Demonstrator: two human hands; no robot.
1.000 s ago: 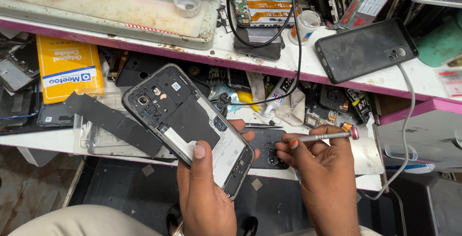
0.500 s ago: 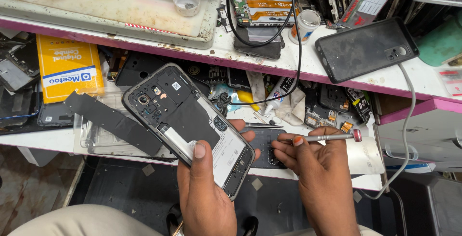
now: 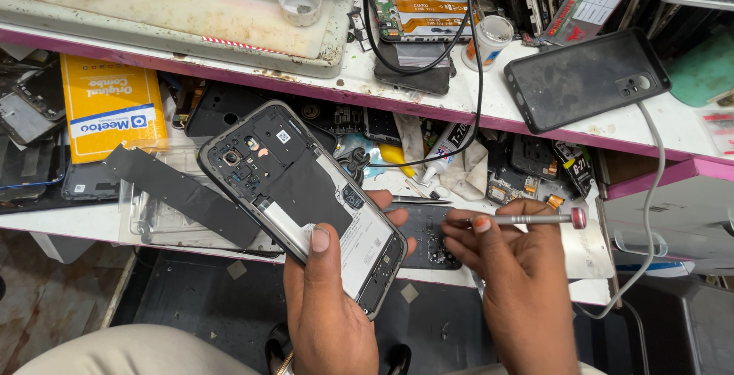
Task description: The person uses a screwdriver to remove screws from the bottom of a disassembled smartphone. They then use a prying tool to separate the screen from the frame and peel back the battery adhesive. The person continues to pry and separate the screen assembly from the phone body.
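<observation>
My left hand (image 3: 325,302) grips an opened black smartphone (image 3: 294,191) with its back cover off, inner frame and camera holes facing up, thumb pressed on its lower part. The phone is tilted, its top toward the upper left. My right hand (image 3: 520,283) pinches a slim silver screwdriver with a red cap (image 3: 535,220), lying level, its tip end pointing left toward the phone. Under the right hand's fingers a dark mat (image 3: 428,237) with tiny parts lies on the bench.
A black strip (image 3: 180,195) rests on a clear plastic cover. An orange box (image 3: 107,107) lies at left. The pink-edged shelf (image 3: 535,126) above carries a black phone case (image 3: 585,77), a white cap, circuit boards and cables. A glue tube (image 3: 443,146) rests on a cloth.
My right hand has shifted slightly left and down with the screwdriver, nearer the phone. The left hand and phone have stayed nearly still.
</observation>
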